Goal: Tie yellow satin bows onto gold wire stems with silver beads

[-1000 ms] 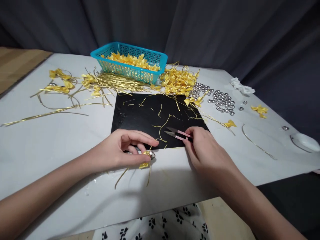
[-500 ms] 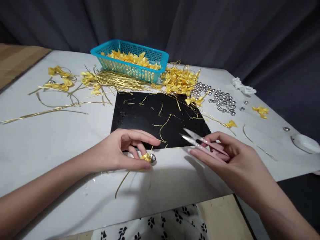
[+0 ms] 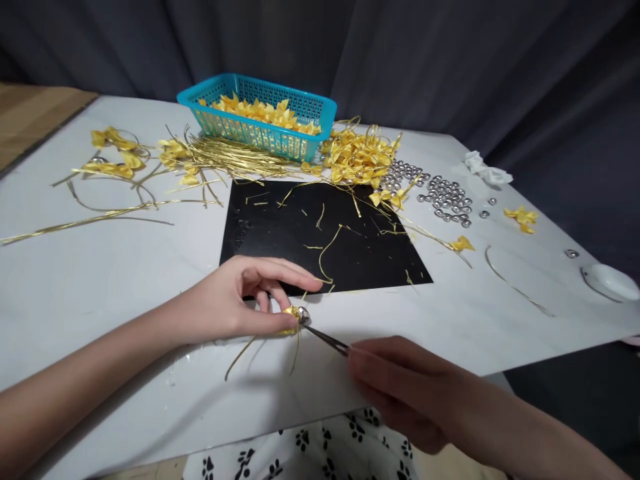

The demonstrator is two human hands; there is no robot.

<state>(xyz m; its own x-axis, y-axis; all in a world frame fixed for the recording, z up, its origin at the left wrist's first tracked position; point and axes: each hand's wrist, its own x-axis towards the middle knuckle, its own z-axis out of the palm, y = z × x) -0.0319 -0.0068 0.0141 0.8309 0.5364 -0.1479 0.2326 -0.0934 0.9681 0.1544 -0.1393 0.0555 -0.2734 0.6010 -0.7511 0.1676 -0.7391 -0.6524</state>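
My left hand (image 3: 240,303) rests on the white table and pinches a small yellow bow with a silver bell (image 3: 296,315) between thumb and fingers; gold wire tails trail from it toward me. My right hand (image 3: 400,387) is closed around thread snips (image 3: 325,339), whose metal blades point left and reach the bell. The snips' handle is hidden inside the hand. Both hands sit just in front of a black mat (image 3: 325,233) littered with short gold wire clippings.
A teal basket (image 3: 260,117) of yellow bows stands at the back. Gold wire strands (image 3: 230,160), a heap of wired bows (image 3: 357,157) and several silver bells (image 3: 445,199) lie around it. A white dish (image 3: 613,283) sits at the right edge.
My right hand lifted the snips off the black mat, swung them down toward me and brought the blades to the bell. My left hand stayed put, holding the bow.
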